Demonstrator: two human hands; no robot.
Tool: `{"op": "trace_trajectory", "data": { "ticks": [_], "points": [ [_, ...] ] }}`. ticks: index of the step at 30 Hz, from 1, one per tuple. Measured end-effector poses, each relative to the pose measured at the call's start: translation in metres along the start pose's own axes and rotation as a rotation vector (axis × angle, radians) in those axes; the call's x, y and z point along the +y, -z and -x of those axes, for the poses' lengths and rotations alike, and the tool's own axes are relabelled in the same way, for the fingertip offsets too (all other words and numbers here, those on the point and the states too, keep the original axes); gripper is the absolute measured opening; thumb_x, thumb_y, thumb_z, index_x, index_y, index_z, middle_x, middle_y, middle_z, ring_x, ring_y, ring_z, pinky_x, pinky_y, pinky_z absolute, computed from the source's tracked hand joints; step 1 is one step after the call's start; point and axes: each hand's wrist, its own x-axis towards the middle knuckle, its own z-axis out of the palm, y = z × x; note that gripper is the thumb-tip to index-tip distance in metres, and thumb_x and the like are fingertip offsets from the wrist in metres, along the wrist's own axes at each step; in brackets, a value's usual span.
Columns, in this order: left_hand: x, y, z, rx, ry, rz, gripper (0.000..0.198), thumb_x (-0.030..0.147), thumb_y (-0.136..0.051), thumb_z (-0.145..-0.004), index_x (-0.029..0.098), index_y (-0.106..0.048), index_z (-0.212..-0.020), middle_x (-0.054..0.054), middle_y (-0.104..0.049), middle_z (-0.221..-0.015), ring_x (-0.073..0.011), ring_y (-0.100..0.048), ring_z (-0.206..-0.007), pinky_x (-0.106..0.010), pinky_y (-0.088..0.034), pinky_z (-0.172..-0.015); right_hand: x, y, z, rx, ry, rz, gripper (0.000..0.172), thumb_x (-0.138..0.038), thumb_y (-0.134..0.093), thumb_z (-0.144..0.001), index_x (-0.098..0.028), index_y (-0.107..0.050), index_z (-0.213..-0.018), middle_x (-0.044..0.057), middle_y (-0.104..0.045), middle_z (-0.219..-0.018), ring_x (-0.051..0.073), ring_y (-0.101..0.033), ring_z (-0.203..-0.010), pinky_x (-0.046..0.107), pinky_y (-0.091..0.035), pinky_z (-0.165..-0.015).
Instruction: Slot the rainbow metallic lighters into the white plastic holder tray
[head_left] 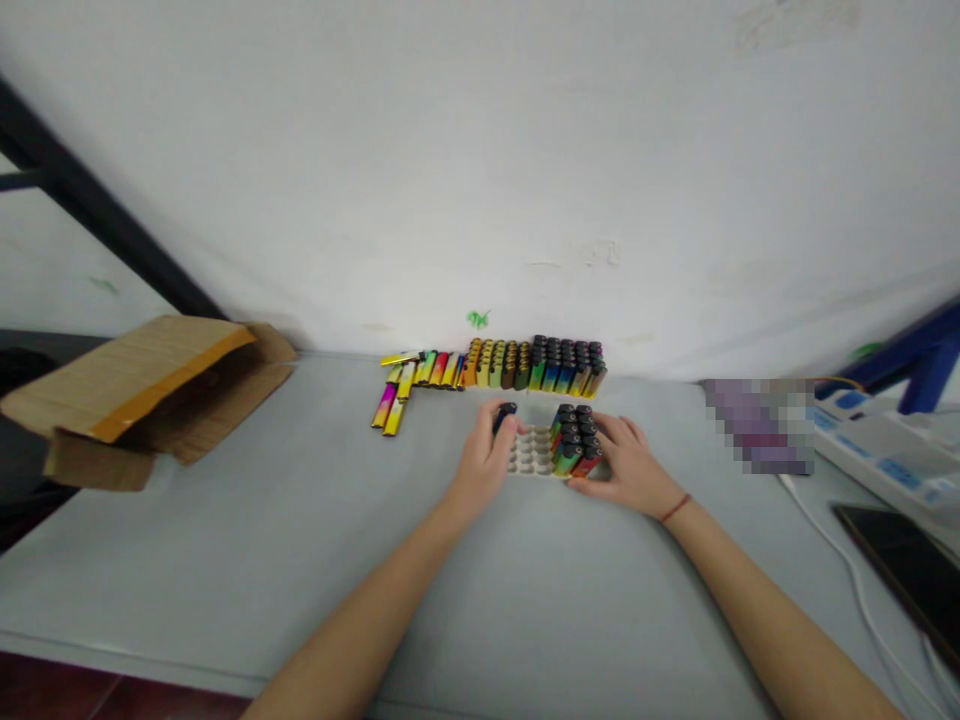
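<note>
My left hand (pixel 484 462) is closed around a black-capped lighter (pixel 505 414), held at the left edge of a white tray with round holes (pixel 529 455). Several colourful lighters (pixel 574 439) stand upright in the tray's right part. My right hand (pixel 628 467) rests against the tray's right side, its fingers curled along the standing lighters. Behind the tray, a row of upright lighters (pixel 536 363) lines the wall.
Loose yellow and pink lighters (pixel 405 388) lie flat left of the row. An open cardboard box (pixel 142 392) sits at the table's left edge. At the right are a white power strip (pixel 881 455), a white cable (pixel 840 555) and a dark phone (pixel 907 565).
</note>
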Motion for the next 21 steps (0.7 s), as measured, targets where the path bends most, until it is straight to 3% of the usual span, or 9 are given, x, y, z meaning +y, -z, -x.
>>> {"op": "trace_trajectory", "data": {
  "ticks": [3, 6, 12, 21],
  "points": [
    [0.003, 0.0, 0.001, 0.0, -0.191, -0.191, 0.025, 0.038, -0.051, -0.094, 0.02, -0.062, -0.106, -0.009, -0.064, -0.108, -0.0203, -0.058, -0.107, -0.036, -0.043, -0.099, 0.0, 0.0, 0.0, 0.001, 0.002, 0.006, 0.082, -0.072, -0.057, -0.079, -0.015, -0.052, -0.138, 0.022, -0.053, -0.137, 0.037, -0.049, -0.127, 0.06, -0.029, -0.111],
    [0.001, 0.001, -0.004, 0.008, -0.267, -0.266, 0.024, 0.036, -0.056, -0.092, 0.021, -0.067, -0.107, -0.008, -0.067, -0.108, -0.0213, -0.059, -0.107, -0.037, -0.043, -0.1, 0.0, 0.0, 0.001, 0.004, 0.004, 0.007, 0.082, -0.073, -0.055, -0.08, -0.014, -0.052, -0.137, 0.023, -0.052, -0.138, 0.037, -0.049, -0.127, 0.06, -0.028, -0.111],
    [-0.007, 0.0, -0.011, -0.066, -0.258, -0.319, 0.023, 0.031, -0.056, -0.093, 0.02, -0.069, -0.109, -0.008, -0.071, -0.108, -0.0219, -0.062, -0.105, -0.037, -0.045, -0.097, 0.0, 0.0, 0.0, 0.006, 0.012, -0.001, 0.082, -0.073, -0.055, -0.08, -0.014, -0.052, -0.136, 0.023, -0.053, -0.138, 0.037, -0.05, -0.126, 0.06, -0.029, -0.111],
    [-0.002, -0.002, -0.017, -0.17, -0.209, -0.438, 0.025, 0.031, -0.057, -0.094, 0.022, -0.07, -0.113, -0.007, -0.073, -0.107, -0.0233, -0.063, -0.106, -0.039, -0.045, -0.095, 0.0, 0.001, -0.001, 0.006, 0.015, -0.013, 0.08, -0.072, -0.057, -0.079, -0.015, -0.053, -0.135, 0.023, -0.053, -0.138, 0.037, -0.05, -0.126, 0.06, -0.03, -0.11]
  ]
}}
